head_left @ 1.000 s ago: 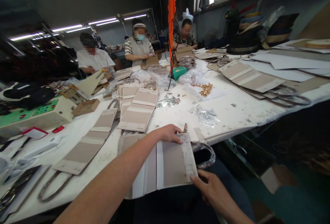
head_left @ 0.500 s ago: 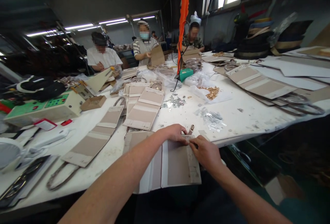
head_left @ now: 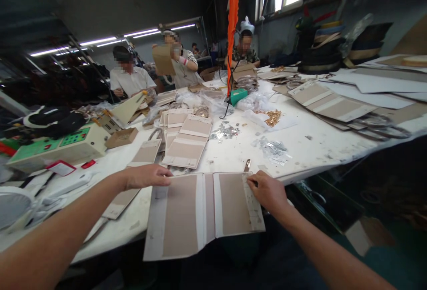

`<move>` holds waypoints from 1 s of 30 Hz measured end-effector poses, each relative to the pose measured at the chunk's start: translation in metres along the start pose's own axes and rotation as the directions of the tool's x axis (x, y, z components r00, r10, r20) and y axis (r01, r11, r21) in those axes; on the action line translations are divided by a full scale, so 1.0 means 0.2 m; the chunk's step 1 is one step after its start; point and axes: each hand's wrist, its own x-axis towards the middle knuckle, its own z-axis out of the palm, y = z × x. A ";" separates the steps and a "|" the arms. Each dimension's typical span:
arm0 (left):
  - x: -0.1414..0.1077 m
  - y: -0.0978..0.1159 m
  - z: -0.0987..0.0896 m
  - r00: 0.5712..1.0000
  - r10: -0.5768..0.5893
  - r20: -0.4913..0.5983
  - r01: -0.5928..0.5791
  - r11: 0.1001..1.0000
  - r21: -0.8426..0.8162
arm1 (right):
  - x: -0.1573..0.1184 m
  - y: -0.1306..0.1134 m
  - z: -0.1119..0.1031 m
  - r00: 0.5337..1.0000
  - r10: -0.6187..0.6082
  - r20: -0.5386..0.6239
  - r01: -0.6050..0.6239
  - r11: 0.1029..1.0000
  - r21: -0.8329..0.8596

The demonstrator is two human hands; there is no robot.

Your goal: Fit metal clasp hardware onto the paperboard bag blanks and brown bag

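Observation:
A beige bag panel [head_left: 182,214] with white strips and a fold down its middle lies opened out over the table's front edge. Its near part hangs past the edge. My left hand [head_left: 147,177] grips the panel's far left corner, thumb and fingers closed on the rim. At the far right corner, my right hand [head_left: 268,190] is curled shut on the panel; anything small inside those fingers is hidden. A small metal clasp piece [head_left: 247,164] stands out just beyond the panel's far edge, near my right hand.
Stacked beige panels [head_left: 188,141] lie beyond my hands, with more panels [head_left: 333,105] at right. Flat silver pieces [head_left: 273,151] and gold pieces [head_left: 272,118] sit in piles. A green-topped machine [head_left: 60,145] stands left. Several people work across the table [head_left: 233,156].
My left hand has moved left from beside my right hand to the panel's far left corner. The panel now lies spread wider. Across the table, a person has raised a brown board.

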 end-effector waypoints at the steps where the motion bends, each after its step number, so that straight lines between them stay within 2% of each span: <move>1: -0.04 -0.03 -0.02 0.996 -0.006 0.094 0.001 0.999 0.052 | 0.00 0.00 0.00 1.000 -0.002 -0.001 0.002 1.000 0.001; 3: -0.08 -0.06 -0.06 0.959 -0.049 0.278 -0.023 0.968 0.251 | 0.00 0.00 0.00 1.000 -0.003 -0.001 0.003 1.000 0.000; 4: -0.08 -0.06 -0.06 0.965 -0.056 0.254 -0.039 0.934 0.355 | 0.00 0.00 0.00 1.000 -0.002 0.002 0.002 1.000 0.000; 6: -0.07 -0.05 -0.02 0.992 -0.050 0.118 -0.026 0.824 0.566 | 0.00 0.00 0.00 1.000 0.003 0.013 -0.003 1.000 0.005; 8: -0.05 -0.01 0.10 0.998 0.048 -0.029 -0.013 0.697 0.717 | 0.00 -0.01 -0.01 1.000 0.008 0.019 -0.009 1.000 0.013; 9: -0.04 0.02 0.20 0.986 0.146 -0.083 -0.033 0.654 0.756 | 0.00 -0.01 0.00 1.000 0.009 0.021 -0.010 1.000 0.017; 10: -0.04 0.05 0.31 0.961 0.262 -0.092 -0.098 0.631 0.770 | 0.00 -0.01 0.00 1.000 0.011 0.022 -0.011 1.000 0.021; 12: -0.03 0.12 0.59 0.888 0.455 -0.060 -0.286 0.651 0.703 | 0.01 -0.01 0.00 1.000 0.017 0.023 -0.017 1.000 0.025; 13: -0.03 0.15 0.74 0.858 0.511 -0.045 -0.368 0.674 0.640 | 0.01 -0.01 0.00 1.000 0.021 0.023 -0.022 0.999 0.028; 14: -0.03 0.17 0.88 0.835 0.550 -0.019 -0.440 0.688 0.577 | 0.02 -0.01 0.00 0.999 0.025 0.023 -0.025 0.999 0.031; 16: -0.03 0.19 1.12 0.814 0.580 -0.021 -0.495 0.711 0.499 | 0.04 0.00 -0.01 0.999 0.031 0.019 -0.032 0.999 0.030; 18: -0.02 0.19 1.26 0.810 0.584 -0.053 -0.492 0.727 0.479 | 0.06 0.00 -0.01 0.999 0.034 0.019 -0.034 0.999 0.016; 21: -0.01 0.17 1.32 0.812 0.578 -0.078 -0.473 0.730 0.493 | 0.08 0.03 0.00 1.000 0.013 0.011 -0.013 1.000 -0.010; 26: 0.03 0.18 1.29 0.809 0.587 -0.041 -0.481 0.701 0.527 | 0.06 0.06 0.04 0.998 -0.055 -0.018 0.055 0.998 -0.006; 30: 0.05 0.19 1.30 0.797 0.602 -0.045 -0.481 0.680 0.554 | 0.07 0.06 0.05 0.996 -0.084 -0.023 0.082 0.994 -0.076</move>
